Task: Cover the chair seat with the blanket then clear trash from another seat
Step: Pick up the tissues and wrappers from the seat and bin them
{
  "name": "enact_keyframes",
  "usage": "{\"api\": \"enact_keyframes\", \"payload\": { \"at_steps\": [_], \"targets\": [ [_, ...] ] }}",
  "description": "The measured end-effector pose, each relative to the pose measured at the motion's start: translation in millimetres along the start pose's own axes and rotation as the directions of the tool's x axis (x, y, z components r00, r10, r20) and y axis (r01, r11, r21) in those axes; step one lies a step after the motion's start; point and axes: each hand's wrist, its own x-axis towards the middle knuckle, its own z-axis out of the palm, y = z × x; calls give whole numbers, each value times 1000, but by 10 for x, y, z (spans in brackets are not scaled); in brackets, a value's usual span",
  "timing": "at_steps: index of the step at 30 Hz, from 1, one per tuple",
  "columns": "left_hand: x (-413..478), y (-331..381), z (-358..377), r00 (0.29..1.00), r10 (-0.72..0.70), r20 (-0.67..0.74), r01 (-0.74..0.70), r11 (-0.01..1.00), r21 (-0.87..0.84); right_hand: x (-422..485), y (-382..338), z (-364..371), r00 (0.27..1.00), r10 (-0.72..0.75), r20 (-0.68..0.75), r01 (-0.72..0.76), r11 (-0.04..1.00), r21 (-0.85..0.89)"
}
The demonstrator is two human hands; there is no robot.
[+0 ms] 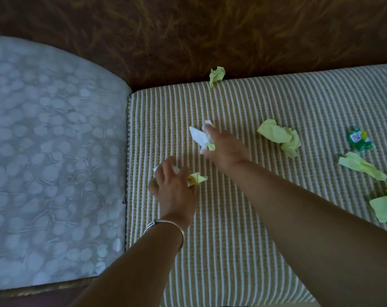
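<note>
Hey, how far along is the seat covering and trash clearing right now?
Done: the pale grey dotted blanket covers the left seat. In hand: the left hand and right hand each grip crumpled paper scraps. Left: several yellow-green paper wads and a green wrapper lie on the tan striped seat.

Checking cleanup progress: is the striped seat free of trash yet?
No: a yellow-green paper wad and a green wrapper lie loose on the striped seat.
</note>
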Motion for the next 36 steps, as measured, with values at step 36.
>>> {"api": "enact_keyframes", "payload": {
  "at_steps": [36],
  "targets": [
    [1919,1814,112,980,201,-2,-200,975,-100,493,1109,-810,916,239,-321,-78,894,442]
  ]
}}
